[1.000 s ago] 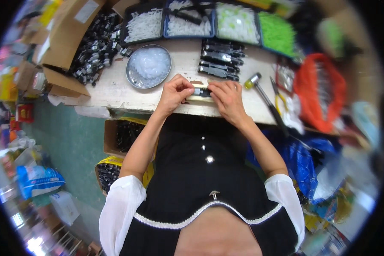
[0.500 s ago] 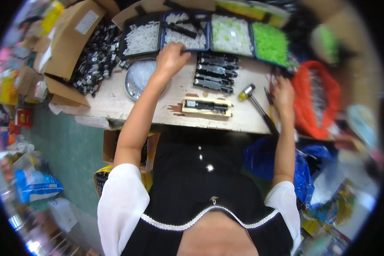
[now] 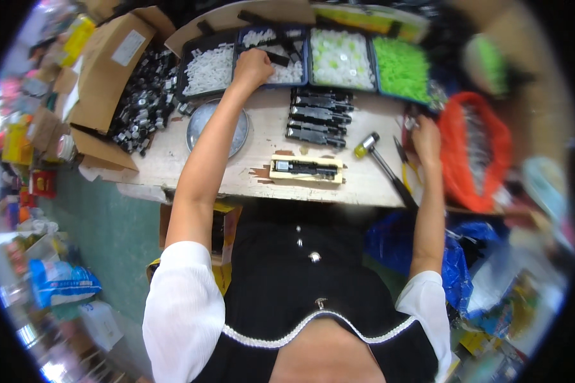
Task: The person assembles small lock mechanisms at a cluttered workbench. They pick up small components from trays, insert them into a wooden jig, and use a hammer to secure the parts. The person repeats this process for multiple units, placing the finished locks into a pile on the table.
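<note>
My left hand (image 3: 254,68) is over the near left part of a blue-rimmed tray (image 3: 308,64) of small white pieces. Its fingers are bent together, and their tips are hidden. Right beside it, black strips (image 3: 276,58) lie on the white pieces. At the table's right side my right hand (image 3: 426,139) has its fingers curled by a small dark reddish thing; I cannot make out what they grip. Pliers with yellow handles (image 3: 413,171) lie just left of that hand. In front of me a black slotted part (image 3: 306,168) rests in a cream holder (image 3: 274,177).
A hammer (image 3: 383,163) lies on the table, handle toward me. Several black assemblies (image 3: 318,117) are lined up behind the holder. A round metal dish (image 3: 191,132) sits under my left forearm. Trays of white and green pieces (image 3: 401,68) stand behind; a red bag (image 3: 452,153) is at right.
My left hand has moved away from me, from the tray's front edge to over its white pieces. My right hand stays in about the same place. The view has shifted slightly.
</note>
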A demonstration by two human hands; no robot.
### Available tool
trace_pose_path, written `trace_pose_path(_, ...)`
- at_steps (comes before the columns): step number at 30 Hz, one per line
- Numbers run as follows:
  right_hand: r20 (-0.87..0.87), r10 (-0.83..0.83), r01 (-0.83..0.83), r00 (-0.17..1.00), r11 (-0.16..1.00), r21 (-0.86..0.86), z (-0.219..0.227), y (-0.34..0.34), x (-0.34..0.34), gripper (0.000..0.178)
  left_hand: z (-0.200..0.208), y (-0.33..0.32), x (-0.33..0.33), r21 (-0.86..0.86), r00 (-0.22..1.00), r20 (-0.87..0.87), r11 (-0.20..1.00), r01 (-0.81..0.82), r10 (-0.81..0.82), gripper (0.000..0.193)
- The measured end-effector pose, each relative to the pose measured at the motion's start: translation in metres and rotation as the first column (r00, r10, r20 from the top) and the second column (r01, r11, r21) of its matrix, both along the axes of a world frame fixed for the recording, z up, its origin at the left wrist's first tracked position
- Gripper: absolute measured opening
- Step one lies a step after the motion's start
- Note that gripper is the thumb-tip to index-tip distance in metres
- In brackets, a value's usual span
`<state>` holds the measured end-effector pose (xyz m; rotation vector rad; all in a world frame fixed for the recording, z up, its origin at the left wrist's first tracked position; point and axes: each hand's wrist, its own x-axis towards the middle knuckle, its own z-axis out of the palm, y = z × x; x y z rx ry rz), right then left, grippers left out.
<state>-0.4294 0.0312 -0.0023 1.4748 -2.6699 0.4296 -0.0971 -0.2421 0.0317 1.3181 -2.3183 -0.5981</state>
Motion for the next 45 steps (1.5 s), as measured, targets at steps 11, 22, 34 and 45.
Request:
trace_pose_path(11, 0.055, 0.082, -0.058, 0.995, 0.936, -0.347, 0.008, 0.014, -0.001, 0.017, 0.009, 0.011, 0.018, 0.425, 0.590, -0.771, 0.884, 0.195, 0.240, 0.020)
trace_pose_path(22, 0.251, 0.425, -0.241, 0.870, 0.809, -0.535, 0.056, -0.005, 0.085, 0.010, 0.019, 0.068, 0.014, 0.371, 0.484, -0.850, 0.889, 0.269, 0.208, 0.017)
trace_pose_path(34, 0.361, 0.805, -0.625, 0.470, 0.593, -0.509, 0.082, -0.017, 0.192, 0.009, 0.005, 0.196, 0.033, 0.526, 0.548, -0.818, 0.610, 0.593, 0.172, 0.020)
trace_pose_path(45, 0.289, 0.840, -0.786, 0.459, 0.536, -0.308, 0.086, -0.019, 0.197, 0.011, 0.001, 0.198, 0.041, 0.507, 0.569, -0.814, 0.625, 0.594, 0.120, 0.030)
